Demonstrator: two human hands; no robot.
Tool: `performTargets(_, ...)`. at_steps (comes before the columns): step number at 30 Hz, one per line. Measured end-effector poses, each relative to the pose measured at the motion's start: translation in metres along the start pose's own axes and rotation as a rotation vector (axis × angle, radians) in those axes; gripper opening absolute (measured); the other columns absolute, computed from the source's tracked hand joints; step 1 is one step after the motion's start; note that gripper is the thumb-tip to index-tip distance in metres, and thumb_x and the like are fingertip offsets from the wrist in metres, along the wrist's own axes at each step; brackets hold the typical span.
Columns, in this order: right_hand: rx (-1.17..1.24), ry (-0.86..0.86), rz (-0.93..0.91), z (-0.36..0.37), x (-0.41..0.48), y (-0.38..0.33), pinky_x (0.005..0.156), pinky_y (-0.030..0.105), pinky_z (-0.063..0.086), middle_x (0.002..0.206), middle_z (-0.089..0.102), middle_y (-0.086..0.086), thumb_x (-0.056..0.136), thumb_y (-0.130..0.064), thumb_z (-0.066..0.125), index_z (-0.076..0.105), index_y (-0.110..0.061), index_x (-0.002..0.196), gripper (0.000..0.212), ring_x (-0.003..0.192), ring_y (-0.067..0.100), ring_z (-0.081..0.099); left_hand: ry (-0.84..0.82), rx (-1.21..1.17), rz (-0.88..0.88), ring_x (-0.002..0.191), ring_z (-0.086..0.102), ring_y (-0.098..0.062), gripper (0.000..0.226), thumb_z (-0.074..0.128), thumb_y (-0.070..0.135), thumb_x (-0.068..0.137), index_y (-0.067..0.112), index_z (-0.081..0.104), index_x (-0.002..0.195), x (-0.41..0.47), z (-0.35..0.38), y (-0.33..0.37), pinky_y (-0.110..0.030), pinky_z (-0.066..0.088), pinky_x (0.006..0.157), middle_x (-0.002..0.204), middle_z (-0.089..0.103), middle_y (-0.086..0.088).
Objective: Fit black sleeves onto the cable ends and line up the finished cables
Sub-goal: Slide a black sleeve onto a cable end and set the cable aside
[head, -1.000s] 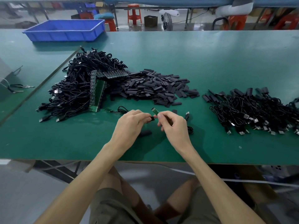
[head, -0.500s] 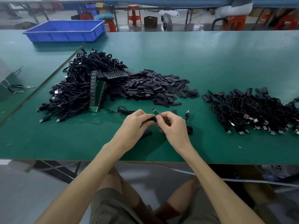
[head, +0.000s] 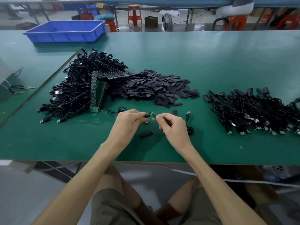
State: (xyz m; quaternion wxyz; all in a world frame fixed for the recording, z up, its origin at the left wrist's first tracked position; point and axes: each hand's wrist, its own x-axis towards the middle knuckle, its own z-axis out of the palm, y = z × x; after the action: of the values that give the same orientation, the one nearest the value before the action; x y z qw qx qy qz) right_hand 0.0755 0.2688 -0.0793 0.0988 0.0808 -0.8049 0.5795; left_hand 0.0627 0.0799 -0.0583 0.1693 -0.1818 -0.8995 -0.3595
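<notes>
— Changed since a second ago? Barely: left hand [head: 129, 122] and right hand [head: 172, 127] raised a touch, closer together over the green table [head: 227, 62].

— Grips? Left pinching a black sleeve [head: 146, 115]; right pinching the cable's small green board end [head: 153, 114], tip bared, meeting the sleeve mouth. Probably not slid on yet, hard to tell.

— Room? Spare sleeve [head: 146, 134] lying just below the hands, sleeve pile [head: 155, 88] behind, unfinished tangle [head: 78, 88] left, finished cables [head: 253, 109] right; front edge near, open green between.
</notes>
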Motion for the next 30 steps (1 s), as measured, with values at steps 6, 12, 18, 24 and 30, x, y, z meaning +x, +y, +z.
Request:
performTargets(6,0.053,-0.03,0.015,0.0,0.001,0.0,0.061,0.025,0.048,0.066,0.07,-0.002,0.099,-0.026,0.067,0.07,-0.019,0.099,0.007,0.059,0.01,0.06,0.027,0.055,0.06,0.081,0.067,-0.008,0.015,0.071,0.008,0.092,0.01,0.078,0.105,-0.002,-0.002,0.001,-0.037,0.056,0.077,0.095,0.072,0.003)
performTargets(12,0.085,-0.051,0.03,-0.001,0.001,0.0,0.06,0.045,0.05,0.068,0.072,-0.001,0.1,-0.025,0.066,0.065,-0.019,0.091,0.011,0.059,0.026,0.059,-0.073,0.154,0.151,0.087,0.072,-0.015,0.021,0.066,-0.004,0.094,0.004,0.074,0.111,-0.001,-0.01,0.001,-0.04,0.059,0.079,0.1,0.065,-0.005)
performTargets(18,0.052,-0.069,0.038,-0.002,0.001,0.0,0.061,0.048,0.052,0.068,0.073,-0.004,0.1,-0.025,0.066,0.065,-0.022,0.088,0.012,0.054,0.025,0.055,-0.139,0.317,0.297,0.093,0.061,-0.024,0.034,0.067,-0.014,0.086,0.007,0.072,0.114,0.002,-0.02,0.0,-0.042,0.058,0.073,0.1,0.065,-0.004)
performTargets(24,0.031,-0.073,0.034,-0.003,0.001,0.002,0.059,0.039,0.05,0.07,0.074,-0.005,0.101,-0.025,0.065,0.063,-0.021,0.089,0.012,0.053,0.014,0.055,-0.218,0.351,0.401,0.094,0.061,-0.028,0.041,0.064,-0.019,0.084,0.003,0.071,0.118,0.006,-0.029,-0.001,-0.043,0.058,0.076,0.104,0.066,-0.008)
performTargets(30,0.028,-0.046,0.032,-0.002,0.001,0.001,0.059,0.034,0.05,0.069,0.072,-0.005,0.102,-0.024,0.064,0.063,-0.021,0.089,0.013,0.053,0.01,0.055,-0.227,0.33,0.385,0.088,0.063,-0.029,0.033,0.068,-0.013,0.086,0.005,0.072,0.114,0.004,-0.029,0.006,-0.043,0.056,0.078,0.1,0.067,-0.007)
